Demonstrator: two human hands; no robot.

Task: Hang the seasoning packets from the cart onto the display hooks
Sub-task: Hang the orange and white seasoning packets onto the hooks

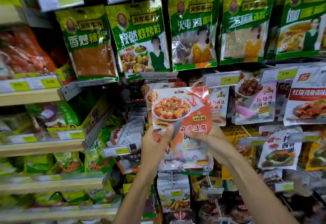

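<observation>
I hold a mapo tofu seasoning packet (180,107) upright in front of the display, its hang hole at the top. My left hand (155,142) pinches its lower left edge, thumb on the front. My right hand (210,137) grips its lower right side, fingers curled across the front. More packets of the same kind (183,156) sit stacked behind and below it in my hands. The packet's top reaches just under a price tag holder (158,75) at a hook's end. The cart is out of view.
Green seasoning packets (139,38) hang in a row above. White sauce packets (254,104) hang at the right under yellow price tags (222,80). Wooden shelves (30,95) with bagged goods fill the left. More hooks with packets (174,193) hang below my hands.
</observation>
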